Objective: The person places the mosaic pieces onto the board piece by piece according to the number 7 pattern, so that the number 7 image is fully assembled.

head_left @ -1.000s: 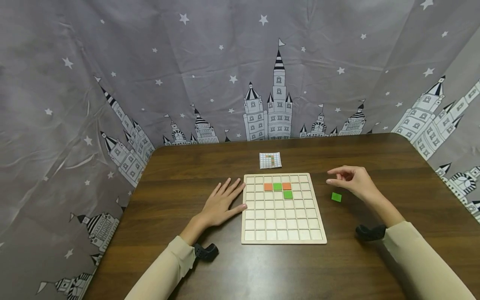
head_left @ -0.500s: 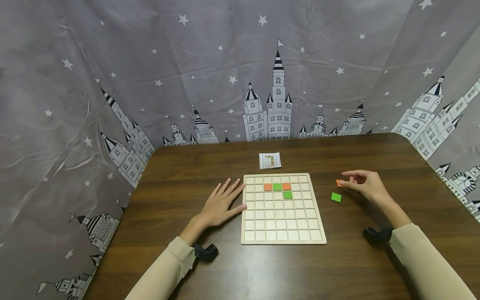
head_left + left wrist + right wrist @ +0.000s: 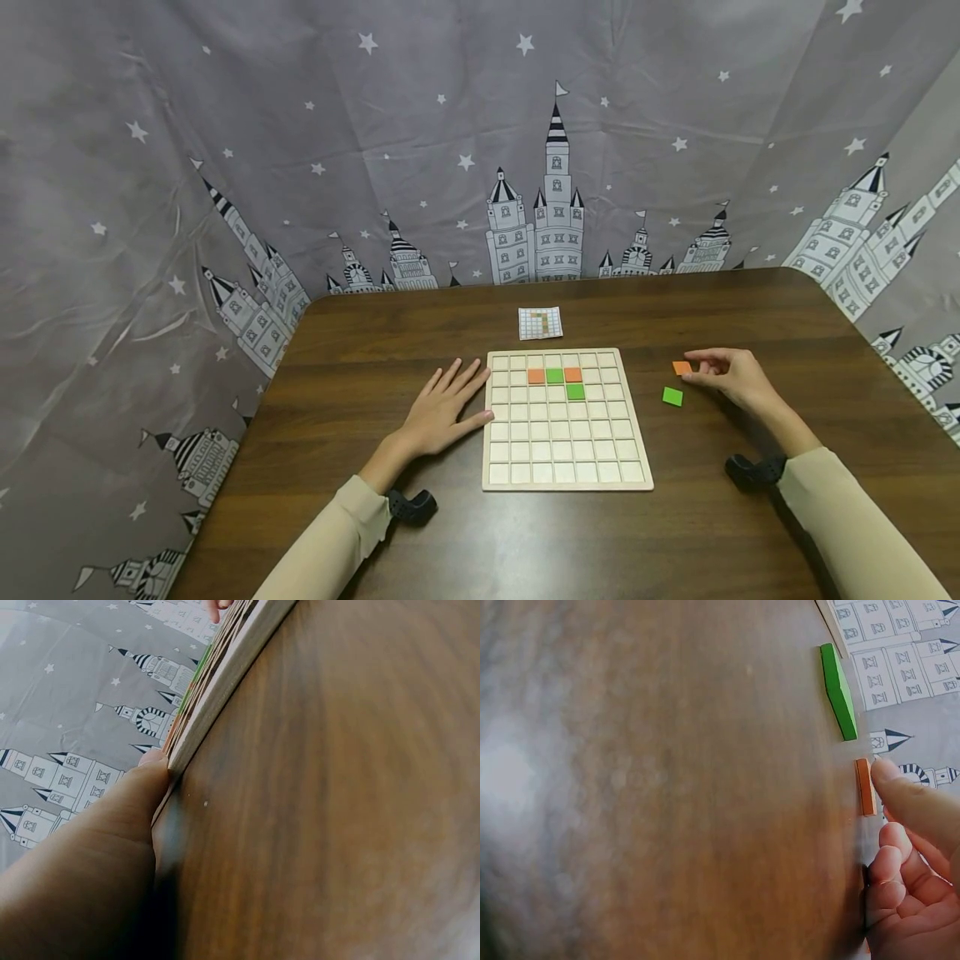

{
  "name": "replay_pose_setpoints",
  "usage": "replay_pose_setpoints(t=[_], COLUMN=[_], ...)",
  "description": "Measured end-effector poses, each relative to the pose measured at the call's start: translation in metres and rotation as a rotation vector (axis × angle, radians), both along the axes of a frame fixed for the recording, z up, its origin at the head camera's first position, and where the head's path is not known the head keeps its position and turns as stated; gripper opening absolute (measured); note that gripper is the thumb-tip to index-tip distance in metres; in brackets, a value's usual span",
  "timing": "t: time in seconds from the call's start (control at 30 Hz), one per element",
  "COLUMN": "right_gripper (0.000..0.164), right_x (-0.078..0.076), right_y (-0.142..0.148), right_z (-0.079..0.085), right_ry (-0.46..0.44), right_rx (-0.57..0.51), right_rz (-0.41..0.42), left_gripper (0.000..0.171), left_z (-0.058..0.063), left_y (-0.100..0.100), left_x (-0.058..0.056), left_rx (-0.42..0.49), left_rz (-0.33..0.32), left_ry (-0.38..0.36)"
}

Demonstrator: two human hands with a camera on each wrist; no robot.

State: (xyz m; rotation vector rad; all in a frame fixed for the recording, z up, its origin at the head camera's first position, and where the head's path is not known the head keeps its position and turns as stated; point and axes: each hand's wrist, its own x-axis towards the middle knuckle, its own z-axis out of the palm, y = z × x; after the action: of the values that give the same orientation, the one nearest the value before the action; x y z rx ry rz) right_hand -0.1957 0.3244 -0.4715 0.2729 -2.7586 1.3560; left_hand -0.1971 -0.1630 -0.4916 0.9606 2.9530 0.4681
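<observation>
An orange square tile (image 3: 681,367) lies at the fingertips of my right hand (image 3: 733,377), on the right of the table. Thumb and index finger pinch its near-right side; the right wrist view shows the thumb (image 3: 911,795) against the orange tile (image 3: 865,787). Close by, a green tile (image 3: 672,397) rests flat on the wood. My left hand (image 3: 442,412) is spread flat, its thumb and index fingertips touching the left edge of a pale wooden grid board (image 3: 561,482). Two orange tiles and two green tiles sit in the board's upper cells.
A small printed grid card (image 3: 540,323) with a coloured pattern lies behind the board. The brown wooden table (image 3: 360,350) ends at a grey curtain (image 3: 420,125) printed with castles and stars. Both wrists carry black straps.
My right hand has drawn back to the right and closed in on the orange tile, which it hid at first and which now shows. My left hand stays in place.
</observation>
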Motion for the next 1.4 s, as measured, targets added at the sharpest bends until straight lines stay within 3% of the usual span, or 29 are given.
replay_pose_setpoints(t=[0.7, 0.93, 1.17, 1.4], right_gripper=[0.028, 0.023, 0.024, 0.024], right_x=[0.0, -0.001, -0.001, 0.002], right_y=[-0.001, -0.002, 0.0, -0.003], right_z=[-0.003, -0.003, -0.004, 0.006], right_ry=[-0.007, 0.028, 0.035, 0.032], right_rx=[0.11, 0.129, 0.112, 0.07], right_rz=[0.012, 0.019, 0.013, 0.004], left_gripper=[0.072, 0.073, 0.073, 0.073], left_z=[0.0, 0.0, -0.002, 0.001], left_y=[0.0, 0.0, 0.0, 0.001], left_x=[0.002, 0.002, 0.001, 0.0], left_rx=[0.005, 0.005, -0.002, 0.001], left_rz=[0.001, 0.005, 0.002, 0.001], left_ry=[-0.007, -0.007, -0.008, -0.009])
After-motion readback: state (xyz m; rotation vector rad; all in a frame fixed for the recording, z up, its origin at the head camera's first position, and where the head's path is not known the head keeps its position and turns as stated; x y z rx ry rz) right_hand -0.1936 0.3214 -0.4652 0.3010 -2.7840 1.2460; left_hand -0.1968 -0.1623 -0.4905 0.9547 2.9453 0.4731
